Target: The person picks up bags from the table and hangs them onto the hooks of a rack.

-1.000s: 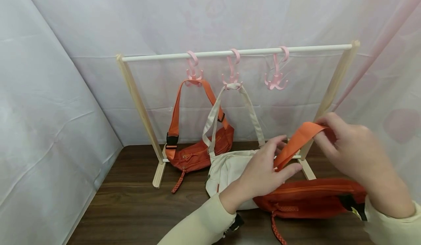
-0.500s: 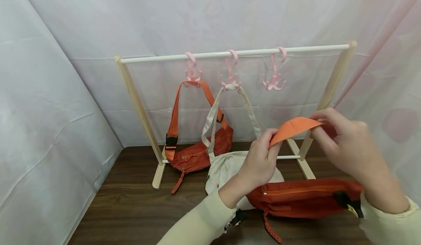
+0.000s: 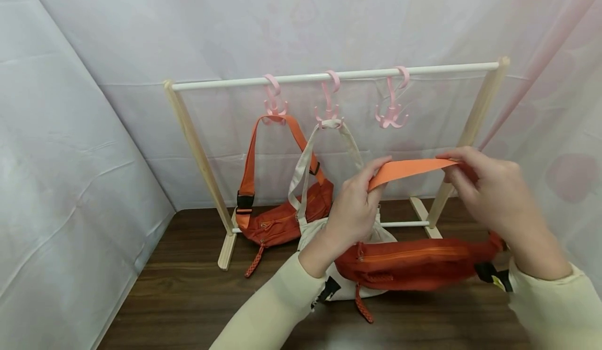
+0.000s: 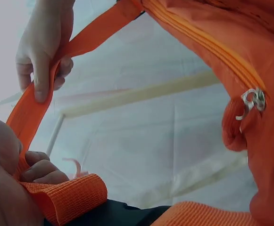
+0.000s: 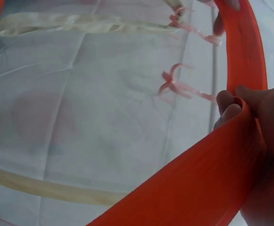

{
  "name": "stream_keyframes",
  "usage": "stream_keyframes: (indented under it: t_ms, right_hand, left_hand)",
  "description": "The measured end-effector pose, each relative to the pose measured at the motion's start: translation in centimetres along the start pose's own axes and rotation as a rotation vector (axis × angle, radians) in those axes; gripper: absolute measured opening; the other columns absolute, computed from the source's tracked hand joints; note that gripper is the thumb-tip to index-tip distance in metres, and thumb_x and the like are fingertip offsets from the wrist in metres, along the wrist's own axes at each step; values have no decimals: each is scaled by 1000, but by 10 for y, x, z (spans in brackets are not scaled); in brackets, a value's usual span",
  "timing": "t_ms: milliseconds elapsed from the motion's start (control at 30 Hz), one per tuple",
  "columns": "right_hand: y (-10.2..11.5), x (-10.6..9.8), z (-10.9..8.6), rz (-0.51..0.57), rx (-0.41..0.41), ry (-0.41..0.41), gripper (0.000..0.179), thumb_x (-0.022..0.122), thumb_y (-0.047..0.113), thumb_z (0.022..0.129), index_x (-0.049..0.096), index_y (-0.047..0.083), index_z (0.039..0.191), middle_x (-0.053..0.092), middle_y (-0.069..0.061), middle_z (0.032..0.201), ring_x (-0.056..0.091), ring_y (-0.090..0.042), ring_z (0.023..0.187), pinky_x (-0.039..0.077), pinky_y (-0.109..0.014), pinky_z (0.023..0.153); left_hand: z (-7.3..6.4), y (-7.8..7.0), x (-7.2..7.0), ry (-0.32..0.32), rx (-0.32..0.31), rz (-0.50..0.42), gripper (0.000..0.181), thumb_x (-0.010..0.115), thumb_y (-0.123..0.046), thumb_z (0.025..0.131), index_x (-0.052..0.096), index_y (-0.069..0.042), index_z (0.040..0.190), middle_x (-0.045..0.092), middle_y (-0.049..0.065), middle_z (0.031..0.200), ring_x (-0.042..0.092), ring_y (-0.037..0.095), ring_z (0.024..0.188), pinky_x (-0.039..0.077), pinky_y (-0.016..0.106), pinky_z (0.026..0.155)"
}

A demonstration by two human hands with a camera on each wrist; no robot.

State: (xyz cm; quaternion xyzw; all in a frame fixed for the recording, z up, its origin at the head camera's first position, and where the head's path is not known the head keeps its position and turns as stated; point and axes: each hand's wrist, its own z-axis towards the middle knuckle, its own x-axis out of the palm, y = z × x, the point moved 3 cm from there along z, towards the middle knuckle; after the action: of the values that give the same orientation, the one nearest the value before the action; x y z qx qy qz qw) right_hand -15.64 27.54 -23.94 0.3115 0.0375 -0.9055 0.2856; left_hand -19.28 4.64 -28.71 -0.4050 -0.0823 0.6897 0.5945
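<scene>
Between my two hands an orange strap (image 3: 411, 169) is stretched almost level, in front of the rack's right half. My left hand (image 3: 354, 203) pinches its left end, thumb and fingers on the webbing. At the other end my right hand (image 3: 489, 185) pinches it as well, as the right wrist view shows. Below the hands hangs the strap's red-orange waist bag (image 3: 409, 264), zipper (image 4: 210, 49) facing out and a braided pull dangling. It overlaps a cream bag (image 3: 308, 240), which hangs by its knotted strap on the middle pink hook (image 3: 328, 112).
A wooden rack with a white bar (image 3: 291, 79) stands on the dark wood table (image 3: 178, 287). Another red-orange waist bag (image 3: 277, 222) hangs from the left pink hook (image 3: 274, 107). The right pink hook (image 3: 391, 115) bears no bag. White curtains surround the table.
My left hand has gone from spread fingers to pinching the strap, and has moved up and left. The strap is pulled flatter. The bag below has risen and swung left.
</scene>
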Motion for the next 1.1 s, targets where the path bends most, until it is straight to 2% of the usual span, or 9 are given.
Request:
stream_keyframes:
  t_ms: [100,200,300,367,500,600,733,967,1100]
  right_hand:
    - [-6,5,2,13,21,-5,31,77,-5,89,79,14,114,64,8,67,41,5,53,34,-16,50]
    - [-10,9,5,28,28,-14,27,76,-3,91,80,15,112,66,9,69,42,6,53,34,-15,51]
    - [-13,13,9,38,19,-24,25,74,-4,93,80,13,110,65,8,68,40,5,52,33,-16,51]
    - [-15,14,12,48,27,-21,25,73,-4,93,80,12,111,66,6,69,39,4,51,34,-16,50]
    - [-19,17,19,99,81,23,23,72,-1,98,79,13,115,74,2,78,43,3,50,35,-16,50]
    - [-22,20,25,186,146,79,24,69,4,103,78,16,121,78,2,86,55,3,56,39,-16,52]
    - [-24,24,35,311,225,153,23,62,9,108,75,19,124,72,2,80,61,-5,63,42,-20,53]
    - [-30,25,47,242,137,280,28,66,5,105,68,19,129,66,3,82,52,-13,66,40,-24,59]
    - [-37,27,53,280,44,255,26,73,-2,98,70,16,117,67,7,75,51,-10,58,40,-22,54]
  left_hand:
    - [3,4,-5,-11,0,34,41,56,-19,112,55,-18,154,70,5,105,49,10,60,43,19,62]
    - [6,7,-9,-15,-8,69,42,59,-22,111,56,-21,153,71,4,128,53,11,67,45,21,64]
    - [9,10,-13,-17,-12,119,42,62,-25,110,59,-23,152,70,1,135,59,10,77,46,22,66]
    - [12,12,-16,-28,0,171,41,64,-26,109,61,-24,149,72,-2,132,61,8,81,47,22,67]
    - [20,14,-22,-59,38,245,37,65,-30,108,66,-25,145,76,-3,112,60,9,77,47,25,63]
    - [26,15,-28,-80,54,288,35,61,-34,109,69,-25,142,75,-3,101,58,9,72,46,27,61]
    - [35,17,-35,-91,41,325,35,56,-40,110,71,-27,139,73,-3,95,56,11,70,44,29,58]
    - [47,20,-46,-87,23,379,31,56,-38,111,74,-22,131,71,-2,99,60,14,78,48,32,64]
    - [53,19,-49,-85,21,411,26,56,-34,112,75,-16,118,64,-2,94,57,15,75,48,33,65]
